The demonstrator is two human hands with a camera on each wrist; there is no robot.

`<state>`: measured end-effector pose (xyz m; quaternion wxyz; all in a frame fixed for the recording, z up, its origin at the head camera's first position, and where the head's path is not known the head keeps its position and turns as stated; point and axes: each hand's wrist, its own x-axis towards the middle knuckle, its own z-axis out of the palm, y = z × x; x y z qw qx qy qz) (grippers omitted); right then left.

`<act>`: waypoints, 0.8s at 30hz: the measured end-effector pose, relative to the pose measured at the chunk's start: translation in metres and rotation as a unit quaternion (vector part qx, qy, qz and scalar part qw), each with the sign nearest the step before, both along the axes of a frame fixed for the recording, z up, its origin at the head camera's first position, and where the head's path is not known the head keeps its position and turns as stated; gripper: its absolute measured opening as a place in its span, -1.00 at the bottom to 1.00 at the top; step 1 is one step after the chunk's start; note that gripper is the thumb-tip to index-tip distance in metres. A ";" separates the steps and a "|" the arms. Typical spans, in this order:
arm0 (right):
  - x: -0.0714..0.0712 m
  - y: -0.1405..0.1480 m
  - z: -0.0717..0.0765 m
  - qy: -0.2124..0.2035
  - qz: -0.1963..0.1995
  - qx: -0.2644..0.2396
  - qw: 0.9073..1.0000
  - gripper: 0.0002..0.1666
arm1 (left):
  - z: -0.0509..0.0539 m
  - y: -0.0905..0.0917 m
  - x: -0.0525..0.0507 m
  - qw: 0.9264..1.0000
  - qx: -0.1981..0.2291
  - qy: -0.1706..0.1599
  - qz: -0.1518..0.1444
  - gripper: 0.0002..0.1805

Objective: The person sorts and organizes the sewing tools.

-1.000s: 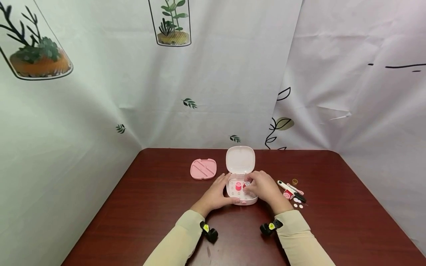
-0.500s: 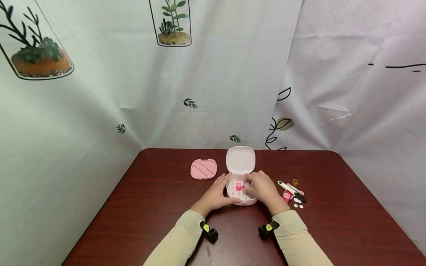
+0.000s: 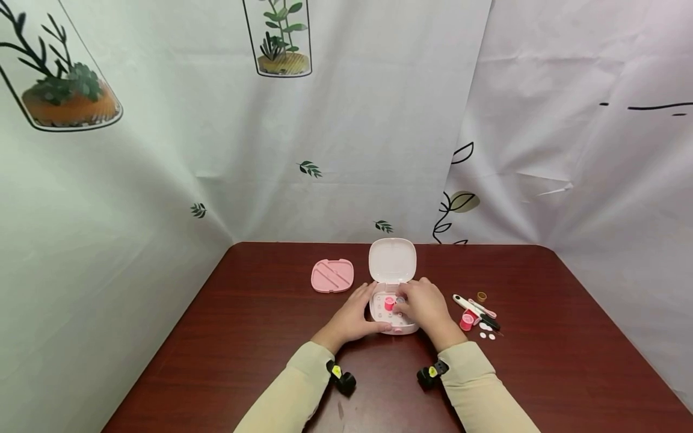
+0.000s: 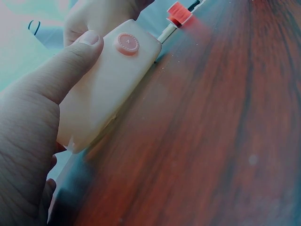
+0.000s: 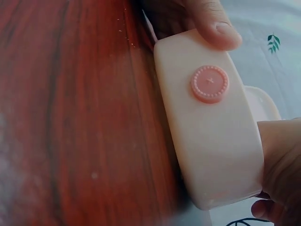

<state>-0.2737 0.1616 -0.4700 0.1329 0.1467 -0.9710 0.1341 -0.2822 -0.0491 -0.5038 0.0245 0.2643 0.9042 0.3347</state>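
Note:
A small pale pink sewing box point(image 3: 397, 329) stands on the table with its white lid point(image 3: 392, 260) raised at the back. My left hand point(image 3: 350, 316) grips its left side, thumb on the front wall near the round pink button point(image 4: 128, 43). Inside, a bright pink thread spool point(image 3: 389, 304) stands upright on the pegged floor. Just right of it, my right hand point(image 3: 428, 305) reaches into the box and pinches another spool point(image 3: 400, 299), mostly hidden by the fingers. In the right wrist view, the box wall hides those fingertips.
Left of the box lies a pink divided tray point(image 3: 332, 276). To the right are a red thread spool point(image 3: 467, 322), a white-and-dark slim tool point(image 3: 470, 305), a yellowish ring point(image 3: 482, 296) and several white buttons point(image 3: 486, 328). The wooden table point(image 3: 260, 337) ends at a fabric backdrop.
My right hand and wrist have shifted slightly left and down over the spool in the box. The left hand keeps its grip, and the box has stayed in place.

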 end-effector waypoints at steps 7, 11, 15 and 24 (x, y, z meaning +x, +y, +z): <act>-0.001 -0.002 -0.001 -0.013 -0.014 -0.005 1.000 -0.67 | 0.000 0.000 -0.001 1.000 0.002 0.000 -0.001 0.16; -0.001 -0.002 -0.001 -0.020 -0.016 -0.004 1.000 -0.62 | 0.000 0.000 -0.001 1.000 -0.001 0.000 0.000 0.17; 0.000 -0.001 0.002 -0.018 -0.009 -0.006 1.000 -0.53 | 0.001 0.000 0.000 1.000 -0.001 -0.001 0.000 0.18; 0.004 0.026 0.024 -0.006 0.015 -0.075 0.997 -0.60 | 0.001 0.001 0.000 1.000 -0.001 0.000 0.002 0.19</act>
